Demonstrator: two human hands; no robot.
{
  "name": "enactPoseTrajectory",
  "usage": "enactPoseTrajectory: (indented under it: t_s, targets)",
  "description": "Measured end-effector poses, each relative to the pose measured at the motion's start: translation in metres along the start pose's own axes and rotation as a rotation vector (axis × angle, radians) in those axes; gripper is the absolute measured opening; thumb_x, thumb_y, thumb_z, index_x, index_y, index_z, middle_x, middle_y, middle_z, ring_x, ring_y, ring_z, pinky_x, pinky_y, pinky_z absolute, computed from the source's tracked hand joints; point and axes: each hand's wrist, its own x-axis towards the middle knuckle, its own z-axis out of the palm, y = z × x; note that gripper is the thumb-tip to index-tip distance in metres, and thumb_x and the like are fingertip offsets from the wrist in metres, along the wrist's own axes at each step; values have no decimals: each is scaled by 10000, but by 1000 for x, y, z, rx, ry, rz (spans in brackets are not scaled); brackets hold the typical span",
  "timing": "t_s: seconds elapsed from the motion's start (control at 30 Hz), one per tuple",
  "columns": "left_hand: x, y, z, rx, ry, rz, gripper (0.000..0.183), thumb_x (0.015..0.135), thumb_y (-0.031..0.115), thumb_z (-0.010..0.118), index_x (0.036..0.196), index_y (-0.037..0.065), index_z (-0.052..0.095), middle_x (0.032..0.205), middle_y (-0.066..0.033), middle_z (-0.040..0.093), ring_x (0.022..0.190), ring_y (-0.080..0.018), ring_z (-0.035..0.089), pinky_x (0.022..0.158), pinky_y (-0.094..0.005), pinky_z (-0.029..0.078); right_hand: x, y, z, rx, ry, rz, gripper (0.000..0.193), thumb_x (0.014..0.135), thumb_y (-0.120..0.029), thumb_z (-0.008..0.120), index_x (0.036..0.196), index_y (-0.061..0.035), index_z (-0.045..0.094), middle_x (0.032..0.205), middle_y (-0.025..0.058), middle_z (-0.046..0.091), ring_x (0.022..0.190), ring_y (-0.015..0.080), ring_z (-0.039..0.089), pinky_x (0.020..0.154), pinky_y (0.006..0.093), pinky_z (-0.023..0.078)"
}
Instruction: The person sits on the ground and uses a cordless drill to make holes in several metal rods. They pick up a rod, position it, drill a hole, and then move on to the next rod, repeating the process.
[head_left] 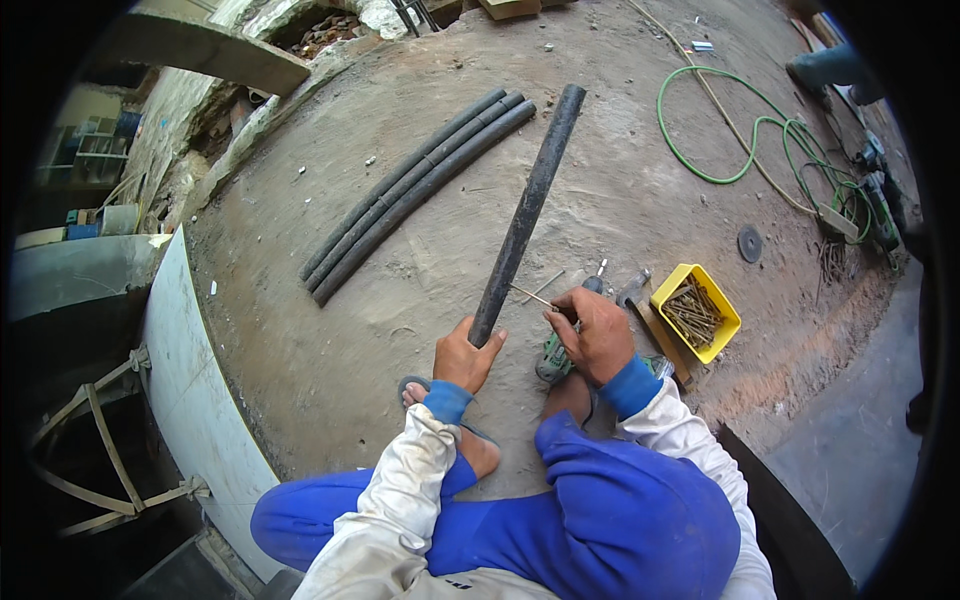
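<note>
On concrete floor: left hand [466,357] clamps dark pipe [527,212] near its end; right hand [592,335] pinches long screw [530,295] against it (drill [553,357] beneath). Judged step: placing screw; next needs steady alignment.

Your head camera looks steeply down from close above your grip on the black pipe [525,215], facing forward over the dirt floor [330,350]; its fisheye bends edges beyond.
</note>
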Motion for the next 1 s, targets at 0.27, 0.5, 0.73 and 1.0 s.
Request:
enactPoseTrajectory:
  t_s: [0.27,0.5,0.73,1.0]
  targets:
    - [1,-8,8,-67,-4,-31,401,909,412,820,968,32,707,703,-149,686,640,-304,683,641,-432,519,5,16,0,834,-386,783,417,1114,-392,609,1120,9,724,872,63,766,688,91,675,626,244,562]
    - [1,-12,7,-42,8,-47,394,895,399,822,968,30,706,701,-150,687,637,-301,680,643,-435,522,10,6,4,955,-307,882,430,1101,-386,624,1101,36,706,815,84,760,644,109,685,594,264,571]
    - [3,-11,5,34,-23,-28,435,885,427,838,1004,32,703,748,-180,718,705,-386,718,666,-472,533,-2,17,18,67,-161,153,304,1048,-279,727,1103,18,694,891,86,780,710,136,730,596,291,580]
    - [3,-24,9,18,-88,-37,444,893,381,846,1111,20,704,710,-115,686,617,-187,669,618,-372,531,2,33,11,759,-347,883,295,996,-243,776,1070,24,674,924,135,783,687,152,733,572,331,567]
